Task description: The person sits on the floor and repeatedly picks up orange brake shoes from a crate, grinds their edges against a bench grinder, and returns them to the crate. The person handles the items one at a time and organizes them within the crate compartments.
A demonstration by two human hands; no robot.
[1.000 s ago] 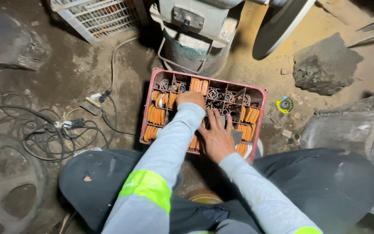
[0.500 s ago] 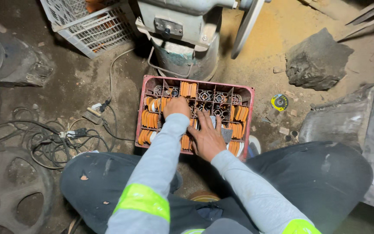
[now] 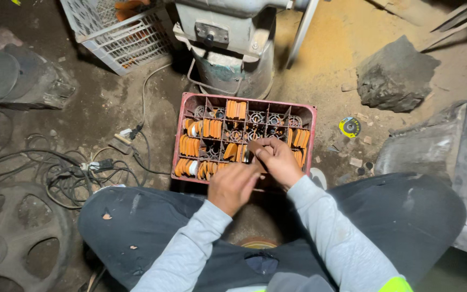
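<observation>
At nine o'clock from our hands a tangle of black cables [image 3: 55,170] lies on the dirty floor, with a dark spoked wheel [image 3: 12,238] at seven o'clock and a white plastic basket [image 3: 120,32] at eleven. Straight ahead, at twelve o'clock, stands a grey machine pedestal [image 3: 233,48].

Just under it sits the red divided crate [image 3: 182,135], its left and right cells packed with orange flat pieces [image 3: 190,146] stood on edge, and its middle cells holding round metal parts [image 3: 255,118].

Our left hand [image 3: 233,186] hovers over the near edge of the crate, fingers curled inward; we cannot tell whether it grips anything of its own. Our right hand [image 3: 278,161], just beside and touching it, pinches a small dark piece [image 3: 248,154] between thumb and fingertips, over the near middle cells of the crate. The two hands meet around that piece.

We judge the piece light and stiff, thin enough that it wants a pinch on its edges and not on its faces, and likely dusty, so a little slippery. Its exact shape is too small to tell.

Farther right, at two o'clock, a small yellow and dark disc [image 3: 349,127] lies on the sandy floor, with a dark lump of rock [image 3: 395,73] beyond it at one o'clock, and a grey metal slab [image 3: 433,146] at three o'clock beside our knee.
</observation>
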